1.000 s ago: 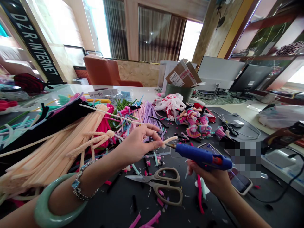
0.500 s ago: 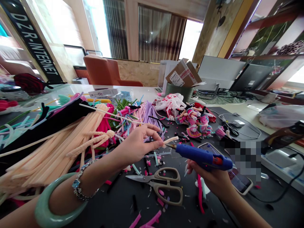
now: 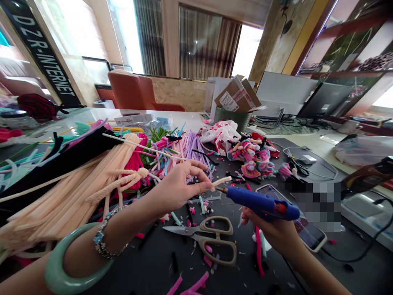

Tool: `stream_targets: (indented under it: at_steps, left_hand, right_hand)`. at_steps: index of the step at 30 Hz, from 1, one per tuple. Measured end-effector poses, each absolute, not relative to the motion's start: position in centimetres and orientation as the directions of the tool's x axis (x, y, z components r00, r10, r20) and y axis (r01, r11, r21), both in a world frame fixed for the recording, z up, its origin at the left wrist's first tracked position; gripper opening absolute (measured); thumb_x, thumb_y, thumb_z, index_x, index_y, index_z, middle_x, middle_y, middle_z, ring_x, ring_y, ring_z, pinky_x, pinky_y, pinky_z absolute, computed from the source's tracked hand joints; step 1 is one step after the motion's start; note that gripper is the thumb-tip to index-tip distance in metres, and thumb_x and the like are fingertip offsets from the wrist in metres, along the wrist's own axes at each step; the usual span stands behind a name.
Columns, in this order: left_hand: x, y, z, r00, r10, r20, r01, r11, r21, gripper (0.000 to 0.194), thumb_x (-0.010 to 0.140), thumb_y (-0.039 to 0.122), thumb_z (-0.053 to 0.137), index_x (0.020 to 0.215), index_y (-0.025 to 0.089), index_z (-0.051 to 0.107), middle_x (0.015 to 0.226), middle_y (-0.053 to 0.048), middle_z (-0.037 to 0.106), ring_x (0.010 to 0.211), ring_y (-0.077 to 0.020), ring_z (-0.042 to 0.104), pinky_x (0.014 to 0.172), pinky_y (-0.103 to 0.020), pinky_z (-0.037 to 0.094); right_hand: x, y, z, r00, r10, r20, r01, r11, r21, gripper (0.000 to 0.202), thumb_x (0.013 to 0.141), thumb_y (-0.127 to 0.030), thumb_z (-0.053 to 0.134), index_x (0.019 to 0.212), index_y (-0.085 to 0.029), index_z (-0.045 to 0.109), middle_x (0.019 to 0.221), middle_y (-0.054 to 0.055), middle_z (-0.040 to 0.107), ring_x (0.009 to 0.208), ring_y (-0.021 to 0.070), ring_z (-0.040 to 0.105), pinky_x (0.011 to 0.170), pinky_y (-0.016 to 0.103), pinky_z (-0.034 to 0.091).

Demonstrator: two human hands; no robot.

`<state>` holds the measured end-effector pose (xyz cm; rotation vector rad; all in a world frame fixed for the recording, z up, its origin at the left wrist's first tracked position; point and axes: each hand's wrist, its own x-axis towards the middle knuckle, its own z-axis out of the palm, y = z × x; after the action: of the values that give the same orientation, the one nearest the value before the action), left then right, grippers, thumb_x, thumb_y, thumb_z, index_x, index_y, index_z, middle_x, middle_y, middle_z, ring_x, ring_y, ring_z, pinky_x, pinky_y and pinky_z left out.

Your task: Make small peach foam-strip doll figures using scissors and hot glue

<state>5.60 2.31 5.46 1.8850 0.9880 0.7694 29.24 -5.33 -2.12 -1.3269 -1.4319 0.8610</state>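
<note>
Left hand (image 3: 176,188) pinches a peach stem (image 3: 221,180), right hand (image 3: 273,231) grips the glue gun (image 3: 260,202) above scissors (image 3: 208,237).

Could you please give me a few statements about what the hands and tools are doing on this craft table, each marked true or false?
1. The right hand holds a blue glue gun. True.
2. The left hand pinches a short peach pipe-cleaner piece at the glue gun's nozzle. True.
3. The scissors are held in the left hand. False: they lie on the black table, below both hands.
4. The left wrist is bare. False: it wears a green bangle and a beaded bracelet.
5. A bundle of long peach pipe cleaners lies left of the left hand. True.
</note>
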Motion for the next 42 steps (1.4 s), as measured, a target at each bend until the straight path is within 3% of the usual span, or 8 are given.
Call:
stream_targets:
  at_steps: [23, 42]
  left_hand:
    - [5.53, 2.40, 5.12, 0.501, 0.853, 0.145, 0.320, -0.339, 0.885, 0.018, 0.077, 0.034, 0.065, 0.071, 0.017, 0.068, 0.117, -0.008, 0.051, 0.115, -0.0257, 0.048, 0.101, -0.043, 0.031]
    - [5.66, 2.55, 4.99, 0.493, 0.858, 0.145, 0.312, -0.329, 0.891, 0.017, 0.077, 0.033, 0.066, 0.071, 0.017, 0.067, 0.117, -0.008, 0.051, 0.115, -0.0258, 0.047, 0.101, -0.044, 0.031]
  right_hand:
    - [29.13, -5.41, -2.25, 0.108, 0.970, 0.218, 0.290, 0.179, -0.940, 0.028, 0.074, -0.048, 0.068, 0.072, -0.021, 0.062, 0.062, 0.002, 0.066, 0.059, 0.0179, 0.063, 0.063, 0.031, 0.052]
    - [29.46, -5.37, -2.18, 0.093, 0.973, 0.209, 0.369, 0.162, -0.915, 0.029, 0.073, -0.049, 0.067, 0.075, -0.021, 0.060, 0.062, 0.002, 0.066, 0.059, 0.0204, 0.064, 0.063, 0.033, 0.052]
